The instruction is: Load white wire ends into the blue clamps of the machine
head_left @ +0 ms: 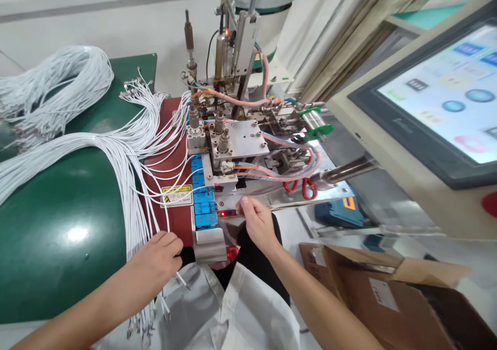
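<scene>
My left hand (165, 254) is closed on a white cable (167, 216) at the front edge of the table, and a cable end pokes out below the fingers. Beside it hangs a thick bundle of white cables (124, 184), their ends dangling over the edge. My right hand (258, 224) is curled shut by the machine's front metal edge; whatever its fingers may hold is hidden. Between the hands runs a row of blue clamp blocks (204, 200), with several white cables leading into it. A bent metal guard (210, 244) stands at the row's near end.
A soldering machine (243, 137) with upright rods and hoses fills the middle. On its right are a solder wire spool (313, 122) and a touchscreen (446, 91). Another cable bundle (73, 81) lies on the green table (58, 241). An open cardboard box (373, 293) stands lower right.
</scene>
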